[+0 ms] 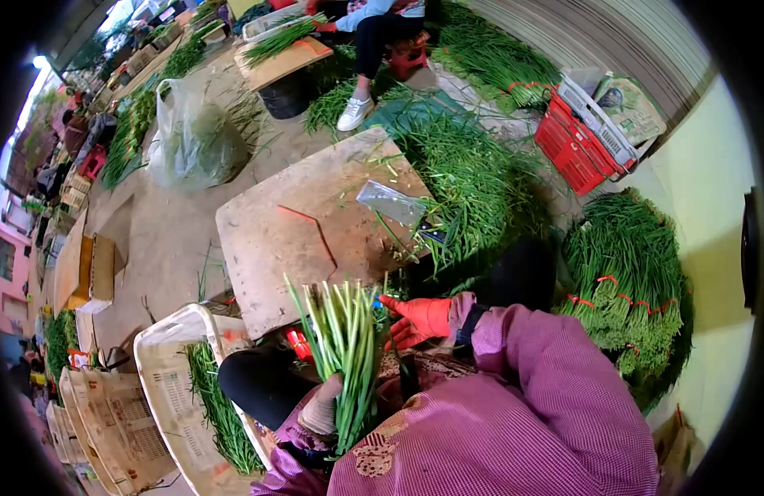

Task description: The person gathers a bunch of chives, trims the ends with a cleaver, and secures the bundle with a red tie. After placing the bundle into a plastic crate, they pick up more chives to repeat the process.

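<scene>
My left hand (321, 407), in a pale glove, grips a bunch of chives (347, 355) low down on its stalks. The pale cut ends of the bunch point up toward the board. Just right of those stalks is my right hand (421, 321) in a red glove, its fingers stretched and apart, with a small blue spot by the fingertips. Ahead of both hands lies a worn wooden board (274, 223). A bent orange-red strip (320, 236) rests on it, and a broad-bladed knife (390, 203) lies toward its right side.
Loose chives (465, 174) are heaped right of the board. Banded bundles (626, 281) stand at far right, below a red crate (572, 145). On the left are a white crate (171, 388) holding greens and a plastic bag (192, 140). Another person (382, 37) sits beyond the board.
</scene>
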